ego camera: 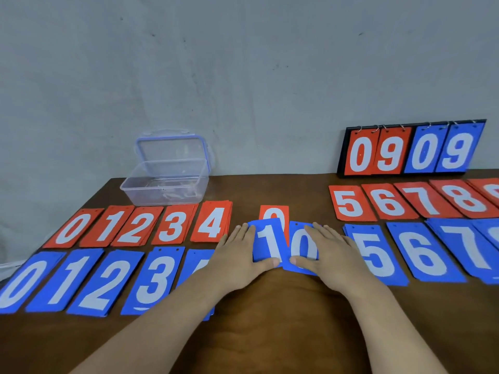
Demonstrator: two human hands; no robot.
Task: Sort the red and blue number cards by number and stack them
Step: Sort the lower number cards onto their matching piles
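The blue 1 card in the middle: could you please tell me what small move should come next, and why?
Probably the left hand should carry the blue 1 card to the blue 1 pile at the left: that hand touches it, and it lies loose in the gap between the sorted piles.

A dark brown wooden table [270, 333] stands against a grey, lightly scuffed wall [243, 76].
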